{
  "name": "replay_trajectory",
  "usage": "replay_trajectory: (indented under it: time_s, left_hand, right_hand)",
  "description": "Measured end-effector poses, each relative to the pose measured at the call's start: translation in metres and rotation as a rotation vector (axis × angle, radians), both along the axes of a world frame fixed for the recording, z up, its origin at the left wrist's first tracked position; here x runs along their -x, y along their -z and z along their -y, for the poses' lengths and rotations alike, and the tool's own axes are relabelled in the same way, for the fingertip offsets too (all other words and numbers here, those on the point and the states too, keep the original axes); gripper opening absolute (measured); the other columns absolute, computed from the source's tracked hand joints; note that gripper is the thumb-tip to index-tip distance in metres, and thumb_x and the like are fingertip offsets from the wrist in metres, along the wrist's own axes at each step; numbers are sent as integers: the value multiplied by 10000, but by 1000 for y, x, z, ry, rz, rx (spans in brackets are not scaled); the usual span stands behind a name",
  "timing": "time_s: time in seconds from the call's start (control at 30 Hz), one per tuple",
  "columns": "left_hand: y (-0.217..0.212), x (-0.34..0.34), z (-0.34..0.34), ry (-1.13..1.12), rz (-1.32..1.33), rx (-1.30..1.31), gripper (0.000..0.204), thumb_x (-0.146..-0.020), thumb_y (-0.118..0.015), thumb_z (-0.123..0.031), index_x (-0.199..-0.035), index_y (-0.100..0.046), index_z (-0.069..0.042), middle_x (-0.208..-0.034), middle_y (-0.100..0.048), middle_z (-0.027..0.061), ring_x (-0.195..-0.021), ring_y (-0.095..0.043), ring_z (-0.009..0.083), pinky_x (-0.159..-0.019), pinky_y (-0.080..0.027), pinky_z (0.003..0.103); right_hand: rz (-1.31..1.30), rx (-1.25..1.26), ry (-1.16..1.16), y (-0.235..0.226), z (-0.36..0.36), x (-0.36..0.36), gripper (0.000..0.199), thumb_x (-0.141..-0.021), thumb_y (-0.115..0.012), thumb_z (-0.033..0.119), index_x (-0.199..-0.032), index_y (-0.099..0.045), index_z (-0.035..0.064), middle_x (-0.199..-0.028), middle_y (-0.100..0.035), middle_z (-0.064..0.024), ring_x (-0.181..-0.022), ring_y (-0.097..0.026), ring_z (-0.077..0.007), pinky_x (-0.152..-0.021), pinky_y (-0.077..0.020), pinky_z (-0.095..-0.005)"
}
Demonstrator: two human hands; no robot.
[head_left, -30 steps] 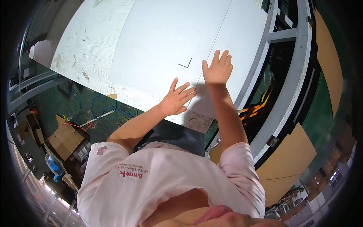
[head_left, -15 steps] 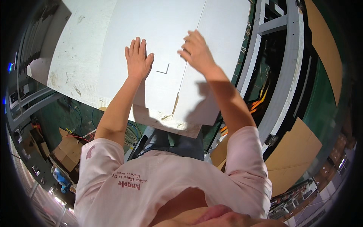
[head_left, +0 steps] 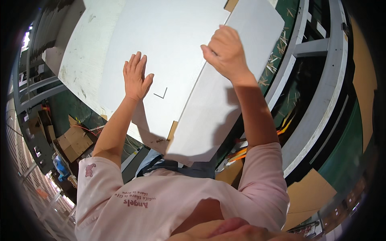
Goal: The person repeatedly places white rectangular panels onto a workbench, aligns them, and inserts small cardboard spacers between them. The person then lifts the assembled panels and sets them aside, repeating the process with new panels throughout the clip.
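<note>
A large white cardboard sheet (head_left: 161, 48) lies over the worktable in front of me, with a thin dark corner-shaped mark on it. My left hand (head_left: 136, 78) rests flat on the sheet, left of that mark, fingers stretched out. A white cardboard panel (head_left: 201, 124) lies along the sheet's right side, meeting it at a slanting straight seam. Brown strips show at both ends of this seam. My right hand (head_left: 226, 52) is over the seam and panel, fingers curled and thumb to the left. Whatever the curled fingers hold, if anything, is hidden.
The worktable (head_left: 90, 44) has a scuffed pale top. Grey metal rails (head_left: 311, 48) run along the right, above a green floor with scattered straw-like scraps. Brown cardboard (head_left: 311, 190) leans at lower right. A cardboard box (head_left: 74, 142) and cables are at lower left.
The panel has swung outward at its right side, and brown strips now show at the seam. My right hand has curled up and moved right. My left hand has shifted slightly left and nearer.
</note>
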State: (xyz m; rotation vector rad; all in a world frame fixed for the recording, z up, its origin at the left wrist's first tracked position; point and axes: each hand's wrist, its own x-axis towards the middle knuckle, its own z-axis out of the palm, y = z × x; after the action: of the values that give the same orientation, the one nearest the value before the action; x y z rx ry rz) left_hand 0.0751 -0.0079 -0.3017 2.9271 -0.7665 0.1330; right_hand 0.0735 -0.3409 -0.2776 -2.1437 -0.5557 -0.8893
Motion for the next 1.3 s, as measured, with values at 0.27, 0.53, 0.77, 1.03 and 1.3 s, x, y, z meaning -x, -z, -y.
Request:
replay_trajectory:
  time_s: [0.27, 0.53, 0.77, 1.03, 1.3]
  left_hand:
    - [3, -1, 3, -21, 10, 79, 626, -826, -567, -420, -1366, -453, -125, -1465, -369, 104, -1371, -286, 302, -1126, -149, 505]
    - [6, 0, 0, -13, 79, 160, 584, -834, -569, -433, -1325, -482, -128, -1419, -414, 102, -1336, -327, 308, -1113, -171, 518]
    - [5, 6, -5, -40, 79, 97, 600, -850, -558, -420, -1363, -447, -129, -1441, -391, 100, -1361, -300, 304, -1138, -154, 494]
    - [-18, 66, 5, 619, -392, 295, 791, -764, -679, -451, -1399, -393, -74, -1488, -307, 175, -1390, -252, 363, -1141, -184, 515]
    - [-50, 45, 69, 739, -427, -230, 1202, -564, -829, -500, -1486, -182, -79, -1564, -133, 99, -1450, -73, 288, -1181, -99, 457]
  right_hand:
    - [-213, 200, 5, 37, -18, -6, 223, -692, -735, 133, -619, -548, 37, -744, -518, -74, -884, -544, -276, -939, -441, -428]
    - [-460, 216, 206, 25, -92, 80, 379, -749, -733, 202, -1070, -589, 61, -1251, -527, -144, -1275, -386, -385, -1077, -273, -510]
    - [-712, 307, 366, 14, -148, 174, 616, -751, -748, 237, -1291, -516, 50, -1450, -380, -172, -1388, -250, -381, -1136, -134, -544]
    - [-950, 77, 775, 8, -148, 188, 1054, -584, -832, 475, -1404, -359, 11, -1514, -165, -263, -1419, -12, -439, -1133, 13, -555]
    - [-1011, -470, 1244, 26, -95, 209, 819, -684, -792, 389, -1261, -472, -95, -1258, -486, -277, -1203, -443, -371, -999, -373, -419]
